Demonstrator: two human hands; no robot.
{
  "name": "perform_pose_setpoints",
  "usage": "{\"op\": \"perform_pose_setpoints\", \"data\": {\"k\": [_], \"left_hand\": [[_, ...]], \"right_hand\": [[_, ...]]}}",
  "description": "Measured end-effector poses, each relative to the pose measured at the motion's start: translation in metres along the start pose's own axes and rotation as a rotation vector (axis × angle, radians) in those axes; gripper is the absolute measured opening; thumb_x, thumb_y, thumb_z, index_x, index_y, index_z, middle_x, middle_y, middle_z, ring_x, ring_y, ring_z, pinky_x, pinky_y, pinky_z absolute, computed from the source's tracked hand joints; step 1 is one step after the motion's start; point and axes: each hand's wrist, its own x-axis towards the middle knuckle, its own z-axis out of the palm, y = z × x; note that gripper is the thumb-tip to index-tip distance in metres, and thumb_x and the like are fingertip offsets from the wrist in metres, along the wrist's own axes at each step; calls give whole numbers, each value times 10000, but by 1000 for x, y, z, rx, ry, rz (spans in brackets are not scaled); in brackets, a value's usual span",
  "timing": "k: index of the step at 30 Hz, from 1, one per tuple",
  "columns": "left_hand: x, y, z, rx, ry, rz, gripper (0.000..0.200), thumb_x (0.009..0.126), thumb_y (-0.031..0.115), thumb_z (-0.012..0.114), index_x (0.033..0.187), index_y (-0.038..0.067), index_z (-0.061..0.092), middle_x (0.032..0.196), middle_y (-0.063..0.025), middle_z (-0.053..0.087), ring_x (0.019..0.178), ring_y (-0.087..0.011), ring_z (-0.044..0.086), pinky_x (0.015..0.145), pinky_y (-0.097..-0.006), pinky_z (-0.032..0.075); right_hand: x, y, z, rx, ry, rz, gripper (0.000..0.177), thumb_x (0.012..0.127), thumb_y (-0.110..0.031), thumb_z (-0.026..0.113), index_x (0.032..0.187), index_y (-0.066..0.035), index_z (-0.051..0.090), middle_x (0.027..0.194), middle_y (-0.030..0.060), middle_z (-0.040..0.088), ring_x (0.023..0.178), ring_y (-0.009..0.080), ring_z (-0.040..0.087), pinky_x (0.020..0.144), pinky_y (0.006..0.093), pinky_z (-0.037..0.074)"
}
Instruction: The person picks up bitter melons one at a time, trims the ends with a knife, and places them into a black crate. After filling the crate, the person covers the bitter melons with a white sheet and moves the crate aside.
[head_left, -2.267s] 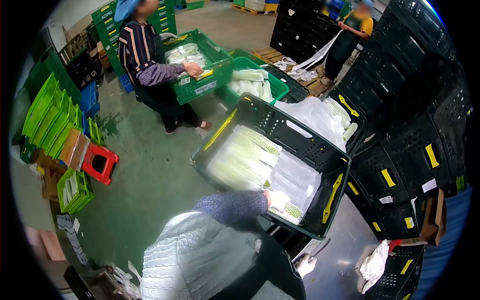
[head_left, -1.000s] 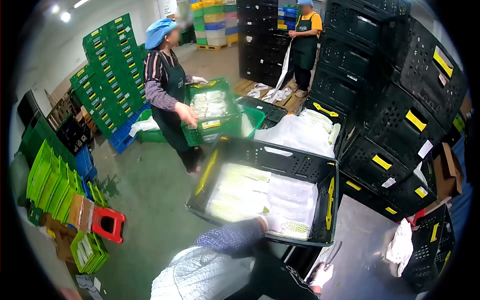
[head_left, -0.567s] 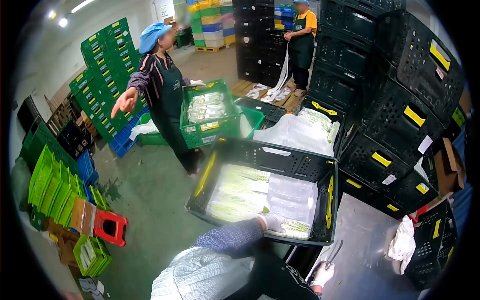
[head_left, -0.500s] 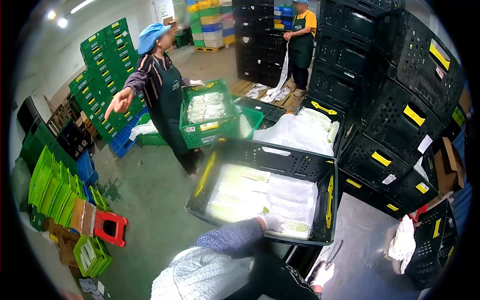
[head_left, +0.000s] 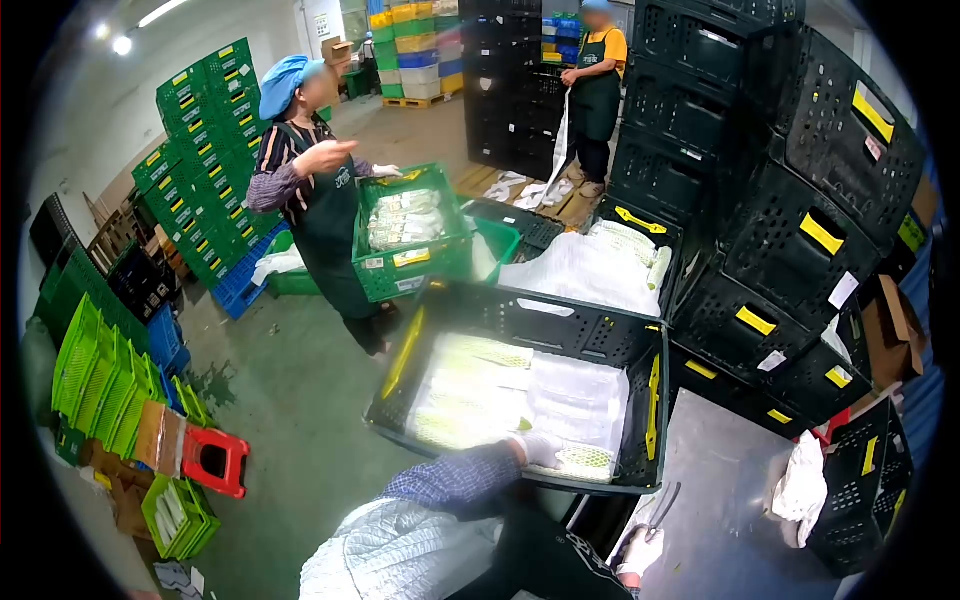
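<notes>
My left hand (head_left: 538, 449), in a white glove, lies on the near side of a black crate (head_left: 612, 310), its fingers stretched over pale green produce in white foam netting (head_left: 584, 461). More netted pale green produce (head_left: 470, 375) fills the crate's left half, and a white net sheet (head_left: 577, 390) covers several pieces to the right. Low over the metal table (head_left: 715, 480), my right hand (head_left: 642, 550), also gloved, is closed around a thin dark two-pronged tool (head_left: 665, 505) that resembles scissors. Its handle is hidden in the palm.
Another crate (head_left: 660, 220) of netted produce stands behind. Black crates (head_left: 765, 240) tower at right, near a white cloth (head_left: 801, 480). A co-worker (head_left: 325, 190) at left steadies a green crate (head_left: 410, 262); another person (head_left: 600, 90) holds a white strip (head_left: 562, 135). A red stool (head_left: 215, 462) sits lower left.
The co-worker at left has drawn the outstretched pointing arm back in front of the chest. My hands stay in about the same places, and the view has shifted slightly.
</notes>
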Motion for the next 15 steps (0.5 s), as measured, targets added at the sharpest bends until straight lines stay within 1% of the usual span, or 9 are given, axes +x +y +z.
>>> {"op": "perform_pose_setpoints", "data": {"k": [2, 5, 6, 7, 10, 11, 12, 14, 15], "left_hand": [[1, 1, -6, -137, -18, -45, 403, 1003, 322, 479, 1090, -71, 510, 1054, -197, 563, 977, -234, 558, 940, -321, 456], [6, 5, -27, -303, -182, -202, 399, 1002, 311, 479, 1093, -77, 510, 1065, -195, 562, 983, -229, 559, 938, -311, 459], [12, 7, -43, -360, -259, -285, 411, 985, 322, 496, 1105, -70, 520, 1078, -200, 569, 996, -244, 562, 941, -321, 460], [24, 11, -66, -428, -351, -390, 424, 967, 333, 513, 1118, -64, 530, 1091, -205, 575, 1009, -258, 566, 943, -331, 461], [69, 25, -142, -562, -563, -683, 475, 915, 365, 565, 1156, -44, 559, 1129, -219, 595, 1048, -301, 578, 951, -360, 463], [81, 30, -163, -579, -602, -743, 495, 897, 376, 583, 1168, -37, 569, 1142, -224, 602, 1061, -315, 582, 954, -370, 463], [89, 34, -178, -591, -623, -791, 515, 879, 387, 600, 1181, -31, 579, 1154, -229, 609, 1073, -330, 586, 957, -380, 464], [100, 42, -202, -615, -649, -862, 560, 844, 408, 635, 1206, -18, 598, 1180, -239, 622, 1099, -358, 594, 962, -400, 465], [103, 47, -210, -621, -647, -880, 584, 827, 419, 652, 1219, -11, 608, 1192, -244, 628, 1112, -373, 598, 965, -410, 466]], "right_hand": [[-1, -7, 1, -26, 23, -46, 106, 941, -126, 582, 948, -39, 520, 545, -11, 478, 359, 67, 397, 303, 259, 286], [-21, -54, -5, 70, 6, 96, 95, 934, -111, 576, 958, -38, 521, 539, -12, 466, 356, 69, 394, 302, 266, 293], [-23, -63, -6, 99, 9, 133, 91, 933, -108, 573, 960, -39, 521, 538, -13, 463, 356, 69, 393, 302, 267, 293], [-14, -56, -11, 116, -85, 148, 87, 932, -104, 574, 965, -40, 524, 534, -16, 454, 356, 70, 390, 301, 266, 290], [-25, -83, -11, 99, -68, 188, 86, 929, -100, 579, 961, -42, 522, 541, -18, 458, 363, 70, 397, 305, 265, 292], [-20, -70, -12, 99, -91, 189, 90, 924, -97, 589, 960, -44, 525, 554, -16, 471, 372, 72, 412, 312, 266, 305], [-34, -90, -9, 68, -9, 110, 97, 917, -94, 597, 891, -48, 516, 563, -13, 481, 382, 76, 426, 319, 274, 321], [-24, -77, -11, 77, -54, 147, 152, 903, -87, 605, 812, -46, 491, 560, -4, 486, 381, 87, 432, 322, 289, 335], [-38, -114, -15, 15, -49, 116, 195, 886, -79, 610, 763, -43, 463, 557, 10, 494, 382, 97, 442, 325, 305, 346]]}}
